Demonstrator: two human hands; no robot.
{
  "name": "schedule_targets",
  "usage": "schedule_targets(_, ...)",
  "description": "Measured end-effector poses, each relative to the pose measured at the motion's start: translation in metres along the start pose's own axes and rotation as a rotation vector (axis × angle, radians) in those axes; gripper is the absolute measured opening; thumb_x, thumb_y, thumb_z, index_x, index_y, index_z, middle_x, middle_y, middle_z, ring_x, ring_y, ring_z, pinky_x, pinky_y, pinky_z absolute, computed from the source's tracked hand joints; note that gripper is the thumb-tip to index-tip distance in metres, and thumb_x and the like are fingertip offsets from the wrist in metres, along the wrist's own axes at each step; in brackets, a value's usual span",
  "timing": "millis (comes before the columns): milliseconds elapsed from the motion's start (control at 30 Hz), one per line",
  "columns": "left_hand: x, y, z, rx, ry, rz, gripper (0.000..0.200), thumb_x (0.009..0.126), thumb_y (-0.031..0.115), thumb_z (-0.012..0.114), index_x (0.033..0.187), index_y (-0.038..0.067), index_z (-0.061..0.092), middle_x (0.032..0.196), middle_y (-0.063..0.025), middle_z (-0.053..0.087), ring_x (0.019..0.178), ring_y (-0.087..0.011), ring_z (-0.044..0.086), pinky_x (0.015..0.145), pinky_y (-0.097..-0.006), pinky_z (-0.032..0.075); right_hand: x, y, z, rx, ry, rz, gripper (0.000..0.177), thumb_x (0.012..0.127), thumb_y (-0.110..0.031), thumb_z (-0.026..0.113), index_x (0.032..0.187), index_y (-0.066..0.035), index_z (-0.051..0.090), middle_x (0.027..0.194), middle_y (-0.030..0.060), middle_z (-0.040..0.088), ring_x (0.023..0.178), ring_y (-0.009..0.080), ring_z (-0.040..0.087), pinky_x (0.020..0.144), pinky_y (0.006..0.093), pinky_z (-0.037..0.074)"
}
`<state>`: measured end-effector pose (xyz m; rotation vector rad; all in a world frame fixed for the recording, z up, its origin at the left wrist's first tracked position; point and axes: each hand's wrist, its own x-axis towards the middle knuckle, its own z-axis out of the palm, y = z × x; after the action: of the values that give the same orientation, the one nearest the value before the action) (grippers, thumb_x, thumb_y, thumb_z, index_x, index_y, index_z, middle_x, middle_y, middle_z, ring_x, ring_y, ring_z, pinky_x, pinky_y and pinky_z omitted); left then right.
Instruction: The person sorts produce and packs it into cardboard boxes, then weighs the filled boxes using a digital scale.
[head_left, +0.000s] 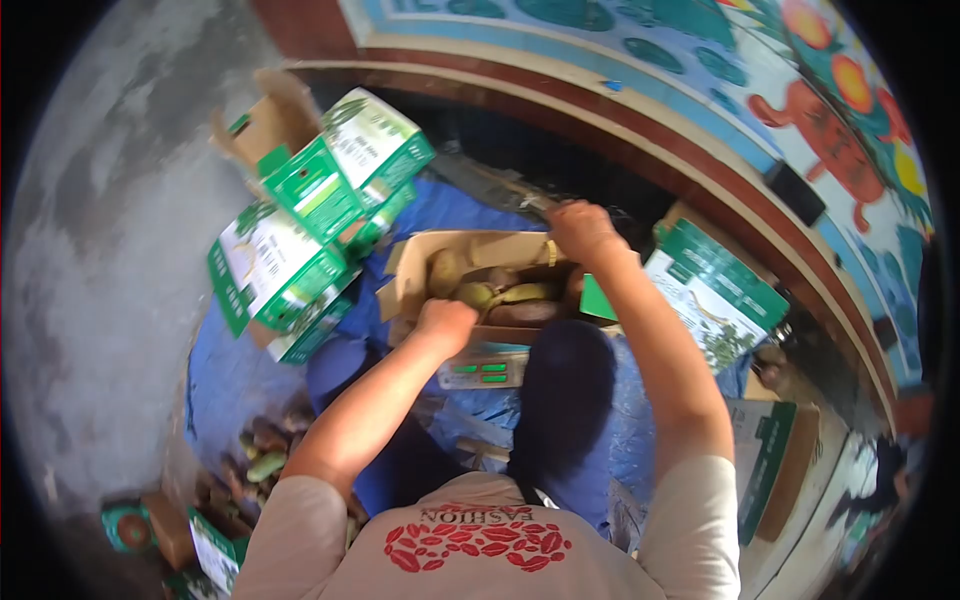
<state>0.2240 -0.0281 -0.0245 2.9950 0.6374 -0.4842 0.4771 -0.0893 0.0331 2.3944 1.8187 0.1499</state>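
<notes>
An open cardboard box (405, 285) stands in front of my knees, holding several brown and greenish tuber-like vegetables (525, 312). Under its near side shows a digital scale (482, 372) with lit green displays. My left hand (447, 324) is closed at the box's near left rim, knuckles up, and seems to grip the cardboard. At the far right corner of the box, my right hand (585, 232) has curled fingers; what they hold is hidden. A green flap (597, 298) shows at the box's right end, below my right forearm.
Green-and-white cartons (275, 255) are stacked at the left, with another carton (715, 290) at the right. Loose vegetables (265, 455) lie at the lower left. Blue sheeting (225, 375) covers the floor. A painted wall (690, 60) runs along the far side.
</notes>
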Motion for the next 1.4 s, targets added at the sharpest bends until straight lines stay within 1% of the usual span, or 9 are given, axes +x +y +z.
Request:
schedule_targets(67, 0.003, 0.0, -0.004, -0.003, -0.034, 0.014, 0.018, 0.078, 0.011, 0.053, 0.082, 0.013, 0.071, 0.086, -0.0123, 0.069, 0.085, -0.0298, 0.067, 0.071, -0.0426, 0.053, 0.005, 0.004, 0.028, 0.007, -0.19, -0.004, 0.028, 0.082, -0.014, 0.049, 0.106, -0.005, 0.06, 0.105, 0.0201, 0.064, 0.095, 0.0333, 0.065, 0.077, 0.0434, 0.052)
schedule_targets(133, 0.003, 0.0, -0.009, -0.015, -0.058, 0.031, 0.016, 0.076, 0.009, 0.055, 0.084, 0.011, 0.069, 0.086, -0.0133, 0.068, 0.086, -0.0316, 0.066, 0.073, -0.0435, 0.052, 0.005, 0.004, 0.047, 0.106, -0.232, 0.063, 0.031, 0.085, -0.017, 0.047, 0.112, -0.007, 0.056, 0.109, 0.0201, 0.063, 0.099, 0.0348, 0.063, 0.082, 0.0457, 0.05)
schedule_targets(400, 0.001, -0.004, -0.014, -0.06, 0.011, 0.067, 0.016, 0.076, 0.006, 0.053, 0.083, 0.008, 0.067, 0.083, -0.0157, 0.066, 0.086, -0.0339, 0.065, 0.073, -0.0448, 0.051, 0.008, -0.006, 0.082, 0.139, -0.074, 0.203, 0.021, 0.084, -0.018, 0.052, 0.098, -0.011, 0.067, 0.099, 0.0101, 0.068, 0.095, 0.0248, 0.065, 0.08, 0.036, 0.052)
schedule_targets(533, -0.004, -0.012, -0.001, -0.08, 0.241, 0.153, 0.008, 0.076, 0.009, 0.055, 0.076, 0.008, 0.062, 0.078, -0.0126, 0.065, 0.079, -0.0331, 0.065, 0.067, -0.0436, 0.051, 0.007, -0.003, 0.092, 0.144, -0.029, 0.167, 0.018, 0.082, -0.021, 0.057, 0.091, -0.014, 0.071, 0.098, 0.0063, 0.068, 0.096, 0.0237, 0.064, 0.079, 0.0355, 0.052)
schedule_targets(667, -0.007, -0.009, -0.012, -0.062, 0.202, 0.173, 0.003, 0.075, 0.012, 0.057, 0.074, 0.01, 0.059, 0.076, -0.0107, 0.064, 0.079, -0.0311, 0.064, 0.066, -0.0421, 0.051, -0.014, 0.001, 0.09, 0.186, 0.062, 0.051, 0.016, 0.08, -0.021, 0.058, 0.088, -0.014, 0.071, 0.094, 0.0057, 0.069, 0.093, 0.023, 0.064, 0.078, 0.0344, 0.052)
schedule_targets(767, -0.005, -0.006, -0.022, -0.059, 0.231, 0.222, 0.003, 0.075, 0.014, 0.058, 0.074, 0.011, 0.059, 0.075, -0.0092, 0.062, 0.077, -0.0299, 0.064, 0.064, -0.0426, 0.05, -0.037, 0.008, 0.081, 0.146, 0.093, 0.076, 0.014, 0.08, -0.02, 0.058, 0.085, -0.015, 0.07, 0.093, 0.0054, 0.069, 0.092, 0.0228, 0.065, 0.076, 0.0335, 0.052)
schedule_targets(933, 0.004, 0.015, -0.062, -0.11, 0.321, 0.375, 0.02, 0.063, 0.017, 0.075, 0.067, 0.008, 0.057, 0.071, -0.0078, 0.059, 0.075, -0.0297, 0.06, 0.064, -0.0409, 0.048, -0.101, 0.039, 0.076, 0.28, 0.069, 0.243, 0.014, 0.076, -0.017, 0.06, 0.084, -0.015, 0.072, 0.092, 0.0073, 0.07, 0.087, 0.024, 0.067, 0.074, 0.0351, 0.053)
schedule_targets(1133, 0.015, 0.089, -0.118, 0.002, 0.276, 0.703, 0.018, 0.062, 0.015, 0.073, 0.065, 0.009, 0.057, 0.067, -0.0068, 0.058, 0.071, -0.0278, 0.059, 0.063, -0.0394, 0.048, -0.222, 0.07, 0.069, 0.423, 0.145, 0.459, 0.013, 0.076, -0.021, 0.061, 0.077, -0.011, 0.068, 0.08, 0.0101, 0.068, 0.077, 0.027, 0.067, 0.068, 0.0388, 0.053)
schedule_targets(1400, 0.011, 0.221, -0.098, -0.028, 0.218, 1.1, 0.018, 0.063, 0.016, 0.072, 0.066, 0.009, 0.056, 0.066, -0.0076, 0.057, 0.07, -0.0288, 0.059, 0.062, -0.0404, 0.049, -0.418, 0.078, 0.066, 0.384, 0.178, 0.747, 0.01, 0.078, -0.018, 0.06, 0.075, -0.009, 0.065, 0.08, 0.0096, 0.064, 0.079, 0.0277, 0.065, 0.069, 0.0394, 0.053)
